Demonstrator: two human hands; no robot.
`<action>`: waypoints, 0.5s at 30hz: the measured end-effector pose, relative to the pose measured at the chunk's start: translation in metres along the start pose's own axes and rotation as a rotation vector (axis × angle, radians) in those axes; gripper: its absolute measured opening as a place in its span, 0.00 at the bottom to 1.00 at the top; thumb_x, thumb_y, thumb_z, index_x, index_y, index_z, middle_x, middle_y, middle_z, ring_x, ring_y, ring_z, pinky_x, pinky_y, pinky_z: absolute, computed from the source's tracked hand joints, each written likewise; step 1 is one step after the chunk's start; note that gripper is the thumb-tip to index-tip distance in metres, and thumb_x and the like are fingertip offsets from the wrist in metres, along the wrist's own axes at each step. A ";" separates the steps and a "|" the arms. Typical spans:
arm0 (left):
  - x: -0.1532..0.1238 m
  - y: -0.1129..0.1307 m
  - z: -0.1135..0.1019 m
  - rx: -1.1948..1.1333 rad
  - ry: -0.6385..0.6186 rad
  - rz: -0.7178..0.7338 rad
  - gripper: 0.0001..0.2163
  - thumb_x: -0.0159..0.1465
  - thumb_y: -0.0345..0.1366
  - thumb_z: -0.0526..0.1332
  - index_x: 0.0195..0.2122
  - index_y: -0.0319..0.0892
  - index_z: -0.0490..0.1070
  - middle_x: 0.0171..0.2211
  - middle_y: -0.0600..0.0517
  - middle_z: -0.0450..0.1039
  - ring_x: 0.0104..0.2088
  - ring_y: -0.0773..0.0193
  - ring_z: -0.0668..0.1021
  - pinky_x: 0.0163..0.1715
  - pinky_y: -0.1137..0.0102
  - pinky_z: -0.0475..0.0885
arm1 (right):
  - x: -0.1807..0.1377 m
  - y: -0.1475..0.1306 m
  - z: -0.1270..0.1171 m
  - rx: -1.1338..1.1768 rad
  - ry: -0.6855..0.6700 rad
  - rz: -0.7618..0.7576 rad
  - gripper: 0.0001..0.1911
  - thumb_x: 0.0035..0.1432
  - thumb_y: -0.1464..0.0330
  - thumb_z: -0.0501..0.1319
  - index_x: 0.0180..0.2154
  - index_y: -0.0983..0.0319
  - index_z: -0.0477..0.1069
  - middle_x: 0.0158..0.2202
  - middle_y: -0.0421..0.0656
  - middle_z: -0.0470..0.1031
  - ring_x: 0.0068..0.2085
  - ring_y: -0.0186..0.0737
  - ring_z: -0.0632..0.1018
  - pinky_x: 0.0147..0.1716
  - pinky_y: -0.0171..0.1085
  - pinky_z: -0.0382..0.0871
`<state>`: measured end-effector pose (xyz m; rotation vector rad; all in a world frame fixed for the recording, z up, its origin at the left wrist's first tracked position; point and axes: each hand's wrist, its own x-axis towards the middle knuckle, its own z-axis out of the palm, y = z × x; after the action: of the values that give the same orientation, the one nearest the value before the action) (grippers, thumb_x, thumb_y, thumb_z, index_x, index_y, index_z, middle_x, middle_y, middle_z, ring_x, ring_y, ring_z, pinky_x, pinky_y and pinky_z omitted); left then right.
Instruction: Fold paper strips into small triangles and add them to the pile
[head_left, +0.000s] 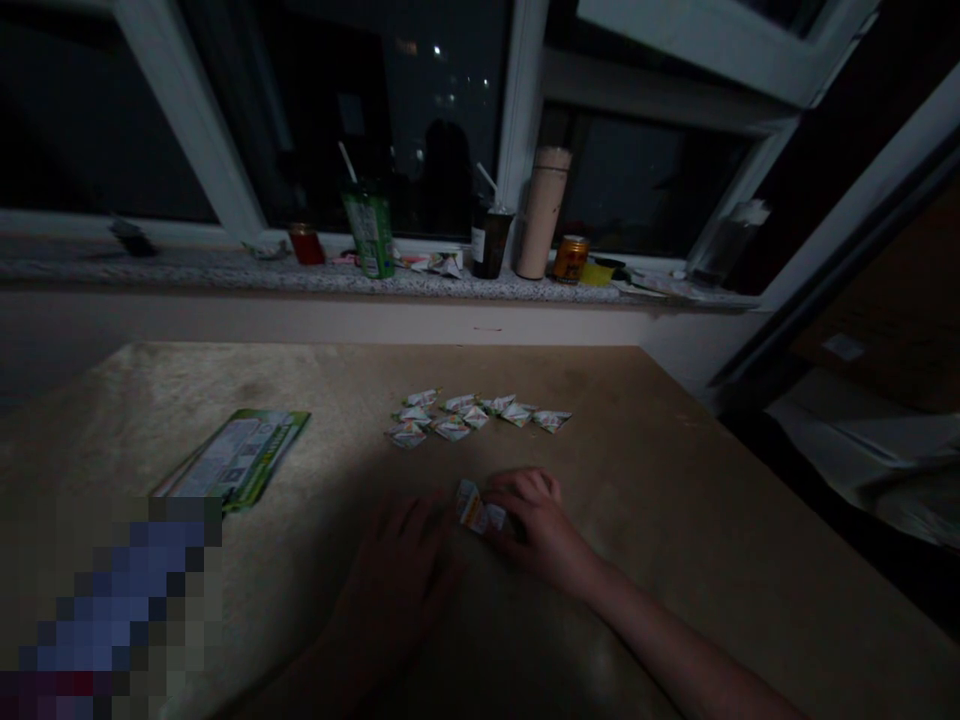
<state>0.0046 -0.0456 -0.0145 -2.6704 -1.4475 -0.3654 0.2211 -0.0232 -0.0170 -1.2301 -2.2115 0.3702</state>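
My right hand rests on the brown table, its fingers curled and pinched on a small folded piece of printed paper. My left hand lies just left of that paper, fingers stretched toward it and close to its edge; the dim light hides whether they touch it. A short way beyond both hands lies a cluster of several small folded paper pieces. A green and white stack of printed leaflets lies flat at the left of the table.
A stone window sill runs behind the table with a green cup with a straw, a dark bottle, a tall beige tumbler, two small cans and scraps. A blurred-out patch covers the lower left corner.
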 end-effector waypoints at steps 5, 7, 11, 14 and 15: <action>0.006 0.001 -0.002 -0.137 -0.095 -0.108 0.18 0.65 0.39 0.53 0.57 0.46 0.65 0.46 0.46 0.71 0.46 0.51 0.71 0.47 0.53 0.61 | 0.000 -0.001 0.000 0.065 -0.014 -0.026 0.16 0.55 0.69 0.63 0.47 0.56 0.69 0.43 0.40 0.74 0.47 0.40 0.71 0.54 0.45 0.48; 0.008 -0.001 0.001 -0.213 -0.096 -0.112 0.18 0.66 0.39 0.53 0.57 0.46 0.64 0.46 0.47 0.71 0.46 0.52 0.71 0.48 0.54 0.61 | 0.000 -0.001 0.000 0.077 -0.015 -0.022 0.15 0.55 0.69 0.64 0.46 0.56 0.69 0.42 0.40 0.75 0.46 0.39 0.72 0.54 0.45 0.48; 0.008 -0.006 0.009 -0.361 -0.038 -0.126 0.20 0.66 0.36 0.52 0.60 0.44 0.59 0.48 0.47 0.71 0.47 0.54 0.72 0.49 0.56 0.61 | 0.001 0.000 0.002 0.082 -0.008 -0.019 0.15 0.54 0.68 0.65 0.45 0.56 0.70 0.41 0.40 0.75 0.46 0.40 0.72 0.53 0.45 0.50; 0.007 -0.005 0.008 -0.443 -0.026 -0.128 0.23 0.66 0.35 0.52 0.62 0.44 0.53 0.47 0.48 0.72 0.45 0.57 0.73 0.49 0.58 0.62 | 0.001 0.000 0.004 0.060 0.002 -0.024 0.15 0.54 0.67 0.65 0.45 0.56 0.70 0.42 0.41 0.75 0.46 0.40 0.72 0.52 0.45 0.51; 0.007 -0.004 0.007 -0.456 -0.031 -0.126 0.23 0.66 0.35 0.52 0.62 0.44 0.53 0.46 0.49 0.73 0.43 0.57 0.74 0.49 0.58 0.62 | 0.000 0.000 0.005 0.050 0.003 -0.029 0.15 0.54 0.67 0.65 0.45 0.57 0.70 0.42 0.41 0.75 0.46 0.40 0.72 0.52 0.45 0.51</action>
<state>0.0058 -0.0362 -0.0196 -2.9355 -1.7264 -0.7506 0.2180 -0.0224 -0.0213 -1.1701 -2.2015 0.4089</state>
